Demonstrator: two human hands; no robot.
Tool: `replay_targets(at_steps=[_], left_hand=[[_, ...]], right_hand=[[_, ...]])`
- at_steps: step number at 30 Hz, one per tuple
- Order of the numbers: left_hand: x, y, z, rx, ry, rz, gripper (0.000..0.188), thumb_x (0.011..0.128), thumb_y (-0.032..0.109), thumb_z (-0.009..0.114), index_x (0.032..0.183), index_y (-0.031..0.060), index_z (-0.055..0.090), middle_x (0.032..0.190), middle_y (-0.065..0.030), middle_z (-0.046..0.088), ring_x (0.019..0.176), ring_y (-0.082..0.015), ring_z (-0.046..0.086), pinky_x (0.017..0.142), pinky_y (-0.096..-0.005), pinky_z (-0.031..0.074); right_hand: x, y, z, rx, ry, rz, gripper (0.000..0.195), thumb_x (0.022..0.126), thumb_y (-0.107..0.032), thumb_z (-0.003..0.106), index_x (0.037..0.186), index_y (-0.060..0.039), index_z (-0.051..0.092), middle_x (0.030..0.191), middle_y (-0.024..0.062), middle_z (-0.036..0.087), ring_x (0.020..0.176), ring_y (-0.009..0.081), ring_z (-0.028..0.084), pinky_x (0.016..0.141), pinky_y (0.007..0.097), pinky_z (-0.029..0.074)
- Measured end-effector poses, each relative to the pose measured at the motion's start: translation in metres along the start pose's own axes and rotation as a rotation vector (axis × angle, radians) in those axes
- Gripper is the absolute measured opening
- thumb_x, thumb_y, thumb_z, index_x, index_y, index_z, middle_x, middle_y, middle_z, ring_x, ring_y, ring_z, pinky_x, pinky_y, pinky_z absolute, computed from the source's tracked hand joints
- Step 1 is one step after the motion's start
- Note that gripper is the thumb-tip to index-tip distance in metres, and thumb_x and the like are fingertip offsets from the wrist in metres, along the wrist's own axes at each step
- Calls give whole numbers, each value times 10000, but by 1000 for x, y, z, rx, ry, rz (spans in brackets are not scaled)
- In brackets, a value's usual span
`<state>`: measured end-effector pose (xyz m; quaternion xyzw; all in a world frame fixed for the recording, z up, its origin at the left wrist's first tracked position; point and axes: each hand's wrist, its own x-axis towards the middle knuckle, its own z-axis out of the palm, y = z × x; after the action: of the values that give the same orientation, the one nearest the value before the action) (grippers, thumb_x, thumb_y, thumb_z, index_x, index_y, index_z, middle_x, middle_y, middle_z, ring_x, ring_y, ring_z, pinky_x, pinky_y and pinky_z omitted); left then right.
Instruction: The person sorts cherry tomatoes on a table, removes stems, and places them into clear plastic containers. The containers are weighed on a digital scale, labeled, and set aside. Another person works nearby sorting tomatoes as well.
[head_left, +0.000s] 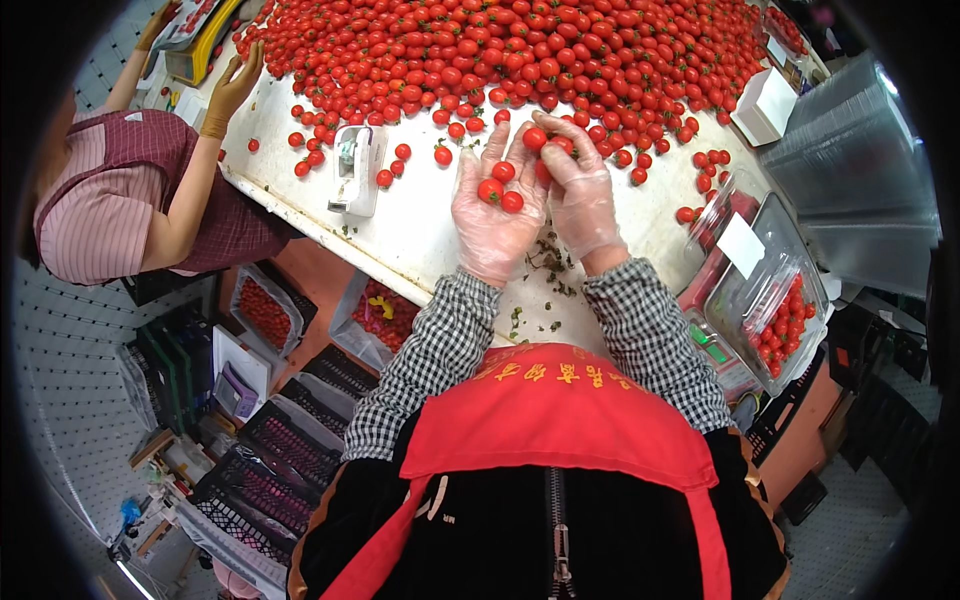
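Observation:
Both my hands wear clear plastic gloves and meet above the white table, just short of a broad heap of cherry tomatoes (495, 60). My left hand (499, 221) is palm up, with several cherry tomatoes (491, 190) resting in its palm. Against its fingertips, my right hand (587, 191) has its thumb and fingers around cherry tomatoes (561, 145); its palm is turned away from me, so how many it holds is partly hidden. Loose tomatoes lie on the table between my hands and the heap. Bits of green stem and calyx (551, 262) are scattered below my wrists.
A tape dispenser (358, 169) stands left of my hands. To the right are a clear clamshell box of tomatoes (784, 330) on a scale (720, 352), a white box (765, 105) and stacked clear containers (855, 172). A co-worker (150, 187) stands at left; crates (285, 442) fill the floor.

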<state>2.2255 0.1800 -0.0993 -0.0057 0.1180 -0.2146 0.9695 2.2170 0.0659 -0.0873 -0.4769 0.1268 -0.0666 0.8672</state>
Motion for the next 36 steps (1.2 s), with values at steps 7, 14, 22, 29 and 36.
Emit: replay_targets(at_steps=[7, 14, 22, 29, 36], left_hand=[[2, 7, 0, 5, 47, 27, 607, 1084, 549, 402, 1454, 79, 505, 1568, -196, 448, 1435, -324, 446, 1190, -523, 375], [3, 11, 6, 394, 85, 153, 711, 1073, 621, 359, 1477, 50, 484, 1555, -204, 445, 1413, -318, 459, 1186, -499, 380], [-20, -28, 38, 1660, -26, 320, 617, 1148, 440, 179, 1497, 18, 463, 1399, -129, 554, 1214, -205, 559, 1096, -366, 429], [-27, -9, 55, 1163, -155, 512, 708, 1107, 564, 302, 1398, -45, 515, 1433, -208, 558, 1345, -324, 540, 1106, -477, 465], [-33, 22, 54, 1081, 41, 441, 680, 1110, 567, 328, 1187, -50, 603, 1020, -145, 662, 914, -240, 672, 876, -383, 557]], right_hand=[[5, 11, -19, 808, 2, 260, 447, 1055, -356, 573, 1319, 5, 578, 1432, 193, 557, 1372, 324, 497, 1199, 492, 375], [0, 9, -12, 842, 113, 317, 634, 1056, -554, 506, 1368, -3, 542, 1476, 196, 504, 1400, 322, 452, 1189, 495, 377], [-4, 23, -10, 808, 177, 423, 377, 1052, -380, 596, 1273, -77, 634, 1249, 106, 635, 1152, 257, 621, 1050, 455, 516], [-11, 10, -22, 1007, 32, 452, 455, 1041, -459, 563, 1350, -127, 593, 1369, 189, 594, 1263, 393, 573, 1076, 592, 486], [-26, -19, -31, 1159, -92, 452, 501, 1043, -503, 537, 1333, -100, 609, 1370, 229, 581, 1203, 379, 602, 975, 516, 545]])
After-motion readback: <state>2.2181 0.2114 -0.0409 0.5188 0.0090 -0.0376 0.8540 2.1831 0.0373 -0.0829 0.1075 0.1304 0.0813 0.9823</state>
